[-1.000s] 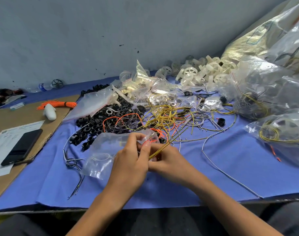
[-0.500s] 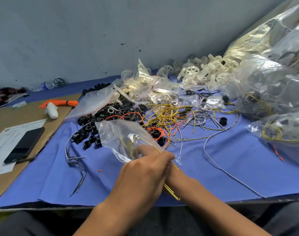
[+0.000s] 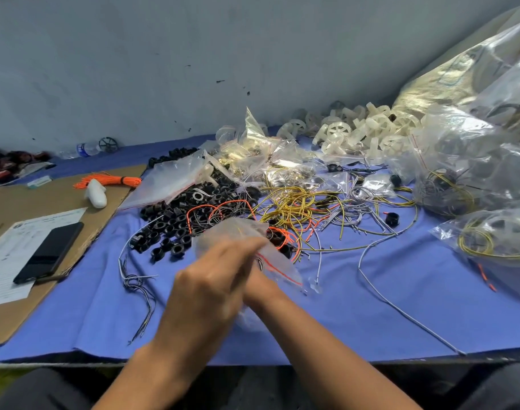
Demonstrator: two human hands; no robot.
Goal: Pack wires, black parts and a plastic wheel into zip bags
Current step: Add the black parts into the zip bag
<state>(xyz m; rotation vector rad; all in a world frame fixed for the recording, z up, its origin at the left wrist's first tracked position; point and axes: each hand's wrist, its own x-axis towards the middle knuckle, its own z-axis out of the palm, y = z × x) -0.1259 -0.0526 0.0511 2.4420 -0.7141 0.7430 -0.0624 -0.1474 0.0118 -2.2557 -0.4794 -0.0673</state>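
A clear zip bag (image 3: pixel 241 232) with a red seal line is held over the blue cloth at the centre. My left hand (image 3: pixel 214 279) is blurred and grips the bag from the near side. My right hand (image 3: pixel 260 287) lies mostly hidden behind the left hand and the bag; its grip is not visible. Behind them lie a pile of black parts (image 3: pixel 176 220), a tangle of yellow wires (image 3: pixel 291 205), orange wires (image 3: pixel 220 208) and grey wires (image 3: pixel 362 208). White plastic wheels (image 3: pixel 368 131) are heaped at the back right.
A cardboard sheet (image 3: pixel 22 202) at left carries a phone (image 3: pixel 50 253), a paper form, an orange wire bundle (image 3: pixel 110 181) and a white object. Filled plastic bags (image 3: pixel 474 161) crowd the right side. A long grey wire (image 3: pixel 400 309) trails to the table's front edge.
Both hands turned the bag: its seal end came round to the right and the yellow wires that stuck out toward me are no longer seen. The left hand is moving fast.
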